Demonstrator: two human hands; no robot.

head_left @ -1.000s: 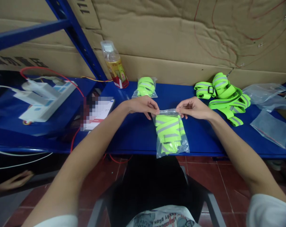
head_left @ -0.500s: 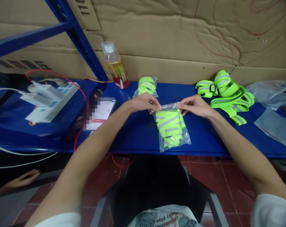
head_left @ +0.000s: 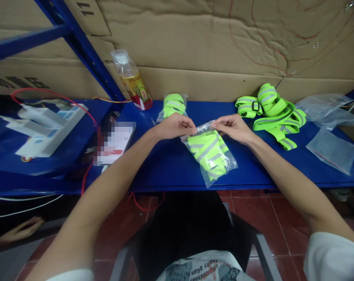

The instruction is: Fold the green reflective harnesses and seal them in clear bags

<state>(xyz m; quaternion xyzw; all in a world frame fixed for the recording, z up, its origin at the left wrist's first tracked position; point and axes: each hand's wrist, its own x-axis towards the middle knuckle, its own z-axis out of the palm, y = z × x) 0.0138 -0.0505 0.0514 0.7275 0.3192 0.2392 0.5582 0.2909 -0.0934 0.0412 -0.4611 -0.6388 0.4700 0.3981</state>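
Observation:
A clear plastic zip bag (head_left: 231,163) holds a folded neon-yellow reflective strap (head_left: 209,150) with grey stripes. My left hand (head_left: 178,127) pinches the left end of the bag's top edge. At the right end of that edge, the fingers of my right hand (head_left: 232,127) are closed on the plastic. The bag hangs tilted over the front part of the blue table. Behind my left hand lies another bagged strap (head_left: 174,104). To the right of my right hand is a heap of loose neon straps (head_left: 278,113) with a black buckle.
Clear plastic bags (head_left: 331,150) lie at the right of the blue table (head_left: 165,168). A drink bottle (head_left: 134,84) stands at the back. A phone (head_left: 116,142) and a white power strip (head_left: 48,132) with cables are leftward. Another person's hand (head_left: 26,230) shows at lower left.
The bag has turned so its lower end points more to the right, its top edge now slanting up to the right. Both hands keep their pinch. The whole view has shifted slightly.

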